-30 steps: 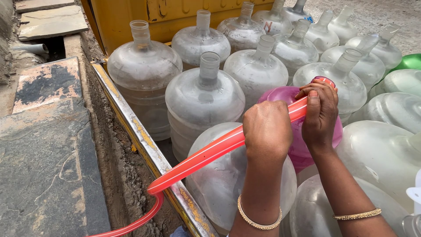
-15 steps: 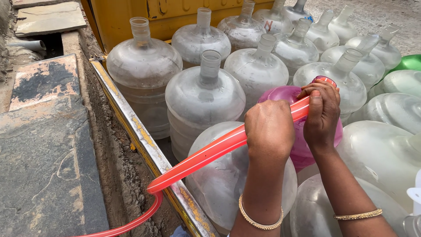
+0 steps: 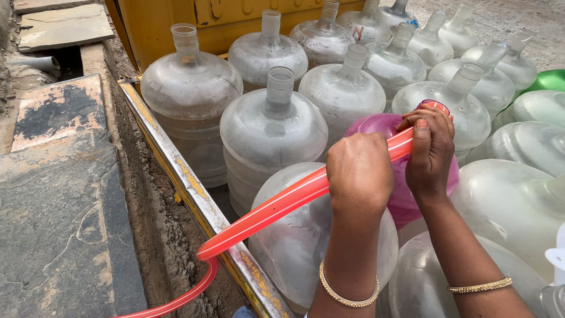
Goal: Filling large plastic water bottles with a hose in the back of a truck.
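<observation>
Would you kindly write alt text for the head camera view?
Two hands, left hand and right hand, grip a red hose whose end sits at the top of a pink water jug. Clear water jugs crowd around it, beside a metal rail.

Water jugs [image 3: 273,126] packed upright in rows, right of a metal rail [image 3: 194,194] running near-to-far. Left of rail: dirt strip, then stone slabs [image 3: 59,194]. Metal body [image 3: 170,23] behind the far jugs. Hose [image 3: 265,212] comes up from the ground at left, crosses over the rail, ends at the mouth of one jug [image 3: 400,188] mid-pack. Left hand [image 3: 360,174] on hose, nearer; right hand [image 3: 431,150] at hose end, on that jug's mouth.
</observation>
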